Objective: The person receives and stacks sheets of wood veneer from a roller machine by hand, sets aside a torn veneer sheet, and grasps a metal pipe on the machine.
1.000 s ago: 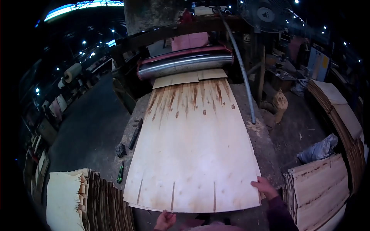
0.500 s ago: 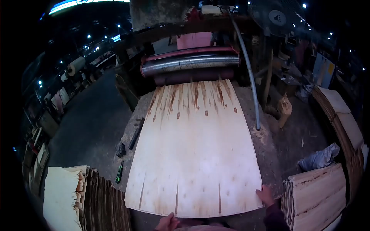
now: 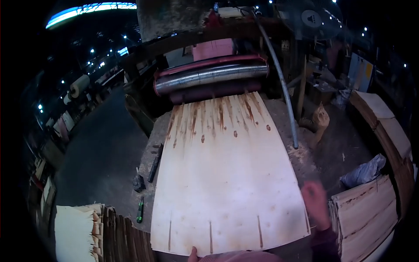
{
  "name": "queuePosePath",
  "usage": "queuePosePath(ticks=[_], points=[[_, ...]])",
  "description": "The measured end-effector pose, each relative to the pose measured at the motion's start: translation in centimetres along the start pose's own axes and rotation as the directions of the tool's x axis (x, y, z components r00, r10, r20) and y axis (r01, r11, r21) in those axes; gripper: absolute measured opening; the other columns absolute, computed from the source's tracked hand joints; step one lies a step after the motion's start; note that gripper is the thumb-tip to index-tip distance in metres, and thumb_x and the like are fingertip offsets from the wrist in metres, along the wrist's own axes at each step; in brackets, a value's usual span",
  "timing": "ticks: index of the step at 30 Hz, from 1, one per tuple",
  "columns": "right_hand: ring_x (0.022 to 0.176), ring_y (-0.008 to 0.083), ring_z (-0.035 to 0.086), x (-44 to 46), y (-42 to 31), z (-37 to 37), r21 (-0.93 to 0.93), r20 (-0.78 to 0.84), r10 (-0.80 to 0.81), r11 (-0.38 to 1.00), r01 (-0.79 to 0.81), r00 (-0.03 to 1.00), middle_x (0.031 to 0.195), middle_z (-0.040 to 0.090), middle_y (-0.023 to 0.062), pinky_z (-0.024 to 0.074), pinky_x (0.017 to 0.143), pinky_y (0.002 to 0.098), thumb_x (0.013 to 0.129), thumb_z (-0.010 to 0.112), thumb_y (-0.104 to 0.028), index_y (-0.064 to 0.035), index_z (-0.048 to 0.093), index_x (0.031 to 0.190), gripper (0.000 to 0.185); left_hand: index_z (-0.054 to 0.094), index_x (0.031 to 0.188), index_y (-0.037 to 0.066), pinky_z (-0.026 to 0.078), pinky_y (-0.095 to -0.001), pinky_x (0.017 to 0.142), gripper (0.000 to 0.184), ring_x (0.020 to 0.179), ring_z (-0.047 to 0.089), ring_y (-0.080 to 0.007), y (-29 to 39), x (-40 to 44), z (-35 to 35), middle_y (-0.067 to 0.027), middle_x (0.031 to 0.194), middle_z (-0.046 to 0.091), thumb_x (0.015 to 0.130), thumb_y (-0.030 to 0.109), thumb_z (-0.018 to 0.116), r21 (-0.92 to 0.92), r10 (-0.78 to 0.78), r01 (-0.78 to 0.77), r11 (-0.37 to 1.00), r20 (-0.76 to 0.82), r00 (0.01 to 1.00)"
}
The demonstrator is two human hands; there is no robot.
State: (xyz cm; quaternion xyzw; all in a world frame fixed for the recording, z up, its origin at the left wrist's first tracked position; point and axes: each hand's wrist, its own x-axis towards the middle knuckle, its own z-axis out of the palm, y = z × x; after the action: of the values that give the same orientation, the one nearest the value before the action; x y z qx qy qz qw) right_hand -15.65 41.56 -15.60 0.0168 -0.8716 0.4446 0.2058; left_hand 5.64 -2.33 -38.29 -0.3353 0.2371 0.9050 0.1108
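Note:
A wide, pale wood veneer sheet (image 3: 229, 174) with brown streaks and knots lies lengthwise before me. Its far end meets the rollers of a machine. At the near edge, my left hand (image 3: 193, 254) pinches the veneer, thumb showing and the other fingers hidden. My right hand (image 3: 316, 203) is a blur just beside the right edge of the sheet; its fingers look partly curled, and I cannot tell whether they touch the wood.
A shiny metal roller (image 3: 211, 76) spans the machine, with a slanted pipe (image 3: 279, 74) to its right. A green-and-black tool (image 3: 140, 209) lies left of the sheet. Veneer stacks stand at left (image 3: 76, 233) and right (image 3: 369, 214). A plastic bag (image 3: 364, 171) rests behind the right stack.
My right hand has left the sheet's near right corner and moved forward along its right side. My left hand remains at the near edge. The camera view has tilted slightly.

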Motion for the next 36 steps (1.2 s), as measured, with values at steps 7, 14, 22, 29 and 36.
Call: queuePosePath(ticks=[7, 14, 22, 29, 36], points=[[0.093, 0.0326, 0.065, 4.9, -23.0, -5.1, 0.66, 0.175, -0.802, 0.526, 0.536, 0.571, 0.092, 0.067, 0.0148, 0.0517, 0.084, 0.0422, 0.074, 0.067, -0.008, -0.0033, 0.057, 0.069, 0.012, 0.056, 0.098, 0.009, 0.052, -0.04, 0.073, 0.039, 0.085, 0.059, -0.0236, 0.6, -2.7, 0.7, -0.0087, 0.094, 0.061, 0.094, 0.048, 0.053, 0.053, 0.015, -0.013, 0.999, -0.044, 0.999], [0.093, 0.032, 0.064, 3.2, -28.1, -4.9, 0.775, 0.193, -0.917, 0.361, 0.518, 0.35, 0.095, 0.065, 0.0163, 0.0518, 0.085, 0.0413, 0.079, 0.063, -0.009, -0.003, 0.054, 0.068, 0.015, 0.055, 0.108, 0.01, 0.051, -0.0425, 0.079, 0.038, 0.093, 0.059, -0.0253, -0.8, -4.6, 1.7, -0.0087, 0.104, 0.061, 0.094, 0.045, 0.053, 0.047, 0.036, -0.033, 0.998, -0.063, 0.997], [0.092, 0.0312, 0.063, 0.5, -22.0, -10.4, 0.716, 0.04, -0.816, 0.426, 0.553, 0.577, 0.097, 0.062, 0.0181, 0.0519, 0.086, 0.0403, 0.084, 0.058, -0.01, -0.0027, 0.051, 0.066, 0.02, 0.058, 0.11, 0.011, 0.049, -0.0429, 0.085, 0.03, 0.1, 0.06, -0.0249, -0.4, 0.3, -5.8, -0.0078, 0.108, 0.062, 0.094, 0.037, 0.058, -0.001, -0.095, 0.096, 0.995, -0.184, 0.978], [0.089, 0.0261, 0.062, -10.5, -0.1, -11.9, 0.826, 0.32, 0.136, 0.445, -0.346, 0.938, 0.096, 0.063, 0.0156, 0.0507, 0.083, 0.0355, 0.081, 0.053, 0.0, -0.003, 0.055, 0.068, 0.013, 0.06, 0.103, 0.009, 0.055, -0.0362, 0.068, 0.023, 0.079, 0.065, -0.0217, -1.6, -2.7, -3.6, -0.006, 0.091, 0.066, 0.095, 0.03, 0.059, 0.25, -0.022, 0.165, 0.954, -0.49, 0.871], [0.094, 0.0292, 0.062, -49.4, 16.9, -2.9, -0.023, 0.289, 0.727, 0.655, -0.755, 0.623, 0.098, 0.066, 0.0155, 0.0476, 0.083, 0.0409, 0.089, 0.056, -0.022, -0.004, 0.066, 0.097, 0.022, 0.06, 0.101, 0.006, 0.053, -0.0281, 0.059, 0.022, 0.063, 0.062, -0.0166, -4.6, -4.1, 2.5, -0.0077, 0.083, 0.066, 0.096, 0.026, 0.056, 0.672, -0.383, 0.471, 0.571, -0.29, 0.877]])
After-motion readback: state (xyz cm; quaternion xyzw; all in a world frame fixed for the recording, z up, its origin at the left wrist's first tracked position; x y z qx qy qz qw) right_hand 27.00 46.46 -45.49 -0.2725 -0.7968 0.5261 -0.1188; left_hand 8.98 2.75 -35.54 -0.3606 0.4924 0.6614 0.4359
